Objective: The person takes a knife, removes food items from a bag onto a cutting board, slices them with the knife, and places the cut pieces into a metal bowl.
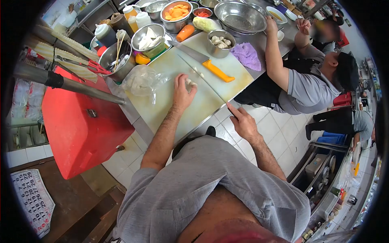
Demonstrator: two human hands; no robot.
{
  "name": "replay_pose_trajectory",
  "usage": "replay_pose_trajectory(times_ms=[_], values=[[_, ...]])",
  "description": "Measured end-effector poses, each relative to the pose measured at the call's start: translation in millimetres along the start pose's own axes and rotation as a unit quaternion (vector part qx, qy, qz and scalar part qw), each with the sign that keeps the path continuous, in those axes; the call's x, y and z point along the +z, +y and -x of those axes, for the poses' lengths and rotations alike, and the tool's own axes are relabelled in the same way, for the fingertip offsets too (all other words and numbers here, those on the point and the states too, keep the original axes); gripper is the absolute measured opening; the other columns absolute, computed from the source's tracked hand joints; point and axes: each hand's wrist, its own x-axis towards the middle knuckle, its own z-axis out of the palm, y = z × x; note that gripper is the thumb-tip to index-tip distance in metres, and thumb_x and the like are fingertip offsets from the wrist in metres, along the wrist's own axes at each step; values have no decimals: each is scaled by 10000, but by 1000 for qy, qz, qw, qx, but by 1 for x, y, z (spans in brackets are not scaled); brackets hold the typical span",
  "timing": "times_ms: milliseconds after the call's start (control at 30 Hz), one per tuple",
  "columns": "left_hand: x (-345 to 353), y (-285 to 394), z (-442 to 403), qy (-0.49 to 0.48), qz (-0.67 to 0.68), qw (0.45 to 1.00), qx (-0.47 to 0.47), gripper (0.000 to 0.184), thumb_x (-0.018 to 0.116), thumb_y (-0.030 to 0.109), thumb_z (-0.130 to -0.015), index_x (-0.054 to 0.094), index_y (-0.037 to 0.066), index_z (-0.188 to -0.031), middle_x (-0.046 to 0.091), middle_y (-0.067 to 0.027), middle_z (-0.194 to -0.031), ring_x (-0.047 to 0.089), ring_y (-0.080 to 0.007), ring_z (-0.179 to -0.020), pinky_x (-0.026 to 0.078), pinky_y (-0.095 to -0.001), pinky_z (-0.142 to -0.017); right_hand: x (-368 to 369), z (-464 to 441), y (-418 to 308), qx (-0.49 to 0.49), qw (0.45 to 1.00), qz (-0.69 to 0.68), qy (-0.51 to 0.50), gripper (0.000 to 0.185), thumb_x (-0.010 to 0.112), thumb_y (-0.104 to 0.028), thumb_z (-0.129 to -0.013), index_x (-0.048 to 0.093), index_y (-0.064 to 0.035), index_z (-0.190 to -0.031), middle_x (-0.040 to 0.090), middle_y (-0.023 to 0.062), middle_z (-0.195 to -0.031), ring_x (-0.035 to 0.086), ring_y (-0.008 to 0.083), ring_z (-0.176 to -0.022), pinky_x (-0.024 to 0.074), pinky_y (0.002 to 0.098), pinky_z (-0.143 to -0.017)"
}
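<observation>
My left hand (184, 94) is over the cutting board (162, 115), its fingers curled round a small whitish mushroom piece (189, 82). My right hand (243, 123) grips a knife (210, 88) by its handle at the board's near right edge. The thin blade, seen almost edge-on, slants away to the upper left across the board. Close to it lies a small pale scrap (201, 75). Farther back rests a second knife with a yellow-orange handle (219, 71). Behind that handle stands a metal bowl of mushrooms (221, 43). A clear plastic bag (142, 83) lies left of my left hand.
Bowls of sliced carrots (176, 13) and white slices (149, 38), a whole carrot (185, 32) and a cabbage (206, 24) stand behind the board. A purple cloth (246, 56) lies at right. A co-worker (304, 81) stands beyond it. A red bin (81, 125) is at left.
</observation>
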Motion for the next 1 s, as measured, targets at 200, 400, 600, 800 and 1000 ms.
replay_pose_trajectory(times_ms=[200,400,600,800,1000], values=[[32,25,-26,-3,-245,969,39,532,698,326,-764,493,63,-1178,434,-165,-1240,435,-336,-1133,405,-444,-902,-14,-33,12,39,998,41,38,575,615,-120,-833,446,-282,-1359,545,133,-971,608,315,-874,520,432,-727],[41,13,-25,-66,-238,958,144,268,706,240,-759,580,64,-918,529,-90,-924,539,-316,-945,476,-409,-780,-18,-43,32,35,998,19,53,567,635,-105,-807,477,-235,-1336,542,124,-997,596,306,-928,516,421,-758],[11,-2,-7,-120,-143,979,85,259,692,150,-751,590,40,-962,554,-136,-910,585,-343,-822,501,-440,-722,-10,-43,48,-46,995,50,77,508,678,-86,-755,572,-191,-1241,544,92,-916,595,259,-859,520,388,-690],[17,52,-81,29,-21,999,26,210,649,88,-764,618,-20,-941,598,-177,-874,591,-363,-829,479,-417,-721,7,-64,39,-109,991,48,61,477,607,-80,-753,581,-182,-1219,524,106,-891,577,282,-859,513,391,-695],[78,83,-204,-20,-76,995,57,285,632,192,-795,621,-27,-976,605,-219,-922,584,-370,-916,461,-435,-811,31,-113,39,-184,976,77,91,459,603,-86,-770,577,-155,-1223,538,117,-941,575,294,-889,501,407,-753]])
